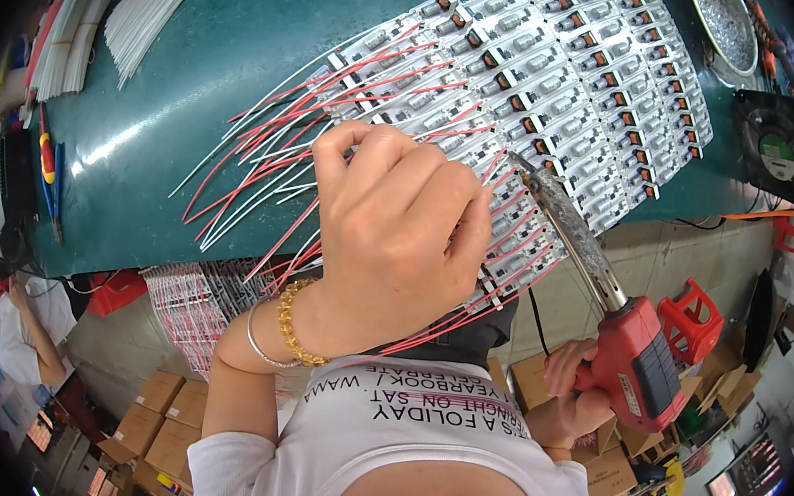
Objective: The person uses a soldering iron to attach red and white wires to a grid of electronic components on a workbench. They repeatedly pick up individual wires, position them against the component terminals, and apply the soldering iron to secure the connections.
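Note:
A large panel of small circuit boards [575, 103], in rows with dark and silver parts, lies on the green work surface. Thin red and white wires [268, 156] fan out from its left side, and more red ones hang over its near edge. My left hand [398, 234] is closed over the near left part of the panel, fingers curled. Its fingertips are hidden, so what they pinch does not show. My right hand [573, 391] grips a red and black soldering gun [637, 368], whose long metal barrel reaches up-left to the boards, its tip just right of my left hand.
Bundles of white wire [158, 10] lie at the far left, near pliers [51, 175] with red, yellow and blue handles. A metal bowl [726, 31] and a black fan [776, 149] stand at the right. Below are a red stool [690, 321] and cardboard boxes [170, 417].

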{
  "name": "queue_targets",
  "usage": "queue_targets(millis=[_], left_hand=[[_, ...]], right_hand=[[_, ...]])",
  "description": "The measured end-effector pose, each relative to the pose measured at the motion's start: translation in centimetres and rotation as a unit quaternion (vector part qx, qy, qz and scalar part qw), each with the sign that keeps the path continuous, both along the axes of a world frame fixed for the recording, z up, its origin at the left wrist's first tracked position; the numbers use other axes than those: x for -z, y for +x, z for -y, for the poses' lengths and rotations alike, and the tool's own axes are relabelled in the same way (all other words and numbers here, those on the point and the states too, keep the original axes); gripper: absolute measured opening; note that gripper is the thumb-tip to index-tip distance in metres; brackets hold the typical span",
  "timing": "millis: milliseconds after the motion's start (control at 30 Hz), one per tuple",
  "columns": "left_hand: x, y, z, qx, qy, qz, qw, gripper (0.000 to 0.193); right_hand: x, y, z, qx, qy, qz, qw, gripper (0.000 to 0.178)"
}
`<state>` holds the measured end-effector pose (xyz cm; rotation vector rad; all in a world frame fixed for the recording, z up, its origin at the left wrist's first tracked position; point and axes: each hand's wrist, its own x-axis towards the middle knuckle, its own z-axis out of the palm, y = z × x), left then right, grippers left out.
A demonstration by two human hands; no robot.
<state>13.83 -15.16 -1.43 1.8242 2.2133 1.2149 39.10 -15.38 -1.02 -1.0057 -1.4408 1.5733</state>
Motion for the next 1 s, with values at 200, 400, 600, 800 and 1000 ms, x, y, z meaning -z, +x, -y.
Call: queue_targets(millis=[200, 400, 600, 800, 1000], left_hand=[[-0.3, -0.3, -0.1, 0.004, 0.004, 0.005, 1.0, 0.017], [-0.2, -0.2, -0.1, 0.008, 0.005, 0.004, 1.0, 0.016], [0.0, -0.1, 0.1, 0.009, 0.004, -0.005, 1.0, 0.016], [-0.9, -0.5, 0.6, 0.006, 0.069, -0.008, 0.998, 0.015], [0.5, 1.4, -0.2, -0.01, 0.026, 0.017, 0.999, 0.016]], right_hand=[[-0.4, -1.2, 0.1, 0.012, 0.007, -0.008, 1.0, 0.081], [-0.7, -0.4, 0.0, 0.003, 0.004, 0.062, 0.998, 0.084], [-0.3, -0.4, 0.0, 0.016, -0.028, 0.022, 0.999, 0.088], [-1.1, -0.7, 0.3, 0.046, -0.004, -0.002, 0.999, 0.09], [2.4, 4.1, 0.8, -0.022, 0.017, -0.107, 0.994, 0.092]])
